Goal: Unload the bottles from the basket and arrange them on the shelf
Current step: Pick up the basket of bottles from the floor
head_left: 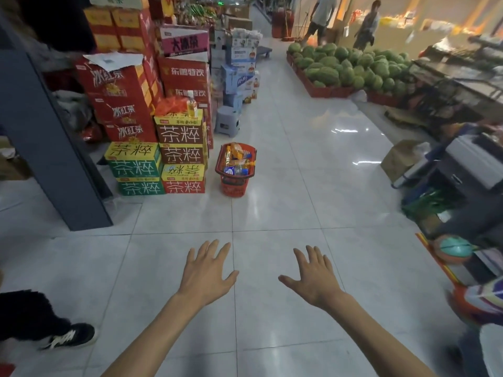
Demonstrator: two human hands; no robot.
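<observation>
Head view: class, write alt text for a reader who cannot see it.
The left hand and right hand, both open and empty, stretch over a tiled shop floor toward a red basket of bottles standing ahead beside stacked drink cartons; watermelons are piled farther right.

**One head cam, wide-angle**

You're looking forward and down along a shop aisle [299,164]. Your left hand [208,270] and right hand [315,276] are sitting close at frame bottom; the basket [235,183] is sitting well ahead.
</observation>
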